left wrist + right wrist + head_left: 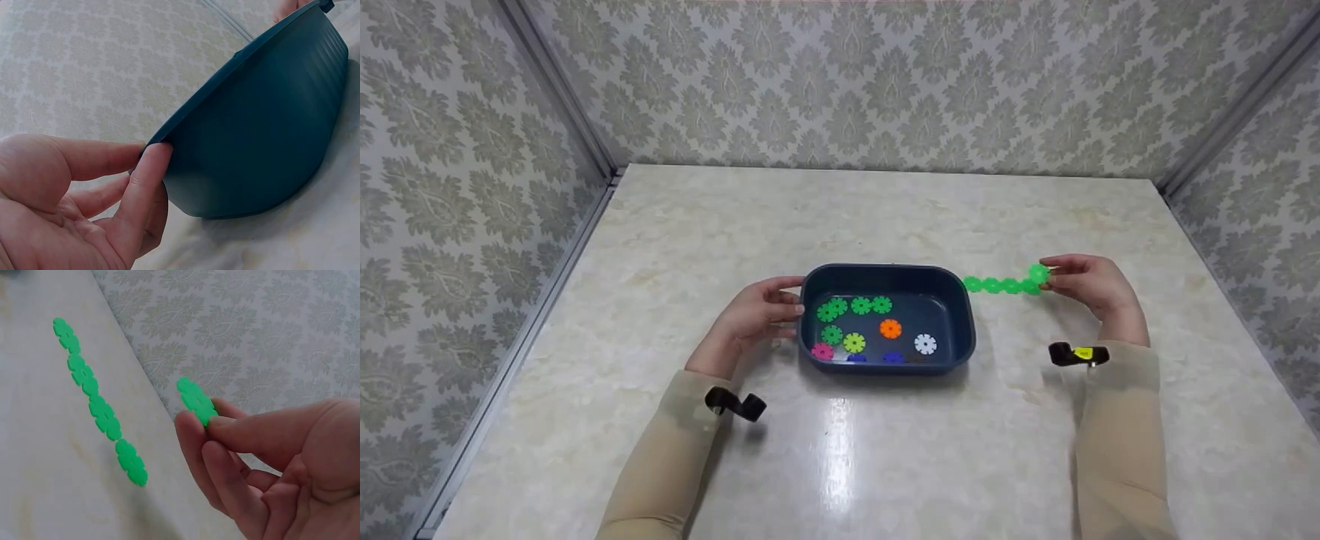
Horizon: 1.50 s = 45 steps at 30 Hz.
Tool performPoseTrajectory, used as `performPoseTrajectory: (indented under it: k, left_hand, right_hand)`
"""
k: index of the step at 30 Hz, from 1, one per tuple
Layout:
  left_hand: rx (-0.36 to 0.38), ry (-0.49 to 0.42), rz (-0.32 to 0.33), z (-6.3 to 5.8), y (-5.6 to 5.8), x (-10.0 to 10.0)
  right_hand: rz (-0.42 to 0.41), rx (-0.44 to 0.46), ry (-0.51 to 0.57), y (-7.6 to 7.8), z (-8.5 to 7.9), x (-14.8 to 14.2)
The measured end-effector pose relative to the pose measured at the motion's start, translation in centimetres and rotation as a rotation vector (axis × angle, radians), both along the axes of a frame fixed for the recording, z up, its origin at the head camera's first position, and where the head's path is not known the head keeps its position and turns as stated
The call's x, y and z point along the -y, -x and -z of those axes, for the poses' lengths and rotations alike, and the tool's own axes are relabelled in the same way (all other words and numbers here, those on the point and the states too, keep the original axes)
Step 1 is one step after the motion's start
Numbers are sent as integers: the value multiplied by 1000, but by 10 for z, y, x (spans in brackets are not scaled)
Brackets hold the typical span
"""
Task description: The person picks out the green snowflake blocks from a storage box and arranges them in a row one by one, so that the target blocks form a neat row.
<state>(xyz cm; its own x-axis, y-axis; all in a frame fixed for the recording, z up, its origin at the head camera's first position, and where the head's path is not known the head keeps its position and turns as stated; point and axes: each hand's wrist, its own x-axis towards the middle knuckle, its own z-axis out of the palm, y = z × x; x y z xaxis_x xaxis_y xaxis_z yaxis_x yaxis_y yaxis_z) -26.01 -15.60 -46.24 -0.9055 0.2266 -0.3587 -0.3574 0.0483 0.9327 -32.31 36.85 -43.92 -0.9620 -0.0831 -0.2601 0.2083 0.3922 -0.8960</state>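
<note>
A dark blue plastic basin (885, 367) stands in the middle of the table, with loose notched discs inside. At its left side my left hand (754, 311) pinches the rim, thumb and fingers meeting at the edge in the left wrist view. My right hand (1091, 281) pinches a bright green notched disc (197, 402) between thumb and index finger. That disc is raised beside a row of several matching green discs (104, 416), which lie end to end on the table. In the head view the held disc overlaps the row's right end.
Inside the basin lie several green discs (861, 305), an orange disc (890, 328), a white disc (925, 344), a yellow-green disc (853, 343) and a pink disc (823, 351). Patterned walls (847, 82) enclose the marbled table (885, 217) at the back and sides.
</note>
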Motion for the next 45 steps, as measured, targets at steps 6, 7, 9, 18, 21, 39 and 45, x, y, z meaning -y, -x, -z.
performPoseTrajectory:
  k: [6,7,9,18,21,39,45]
  left_hand:
    - [7,1,-8,0,1,0]
    - [7,1,-7,0,1,0]
    - [9,1,-6,0,1,0]
    - [10,-6,-12,1,0,-1]
    - [-1,-27,-8,1,0,-1]
    - [-13,-40,3,1,0,-1]
    - [-9,-27,0,1,1,-1]
  right_hand:
    - [42,33,20,1,7,-11]
    - [53,37,14,1,8,-12]
    - [70,42,3,2,10,-13]
    - [141,83,-114,3,18,-11]
    - [195,101,-166,6,21,-9]
    - [279,158,-210,10,21,-2]
    - [192,95,-214,8,13,1]
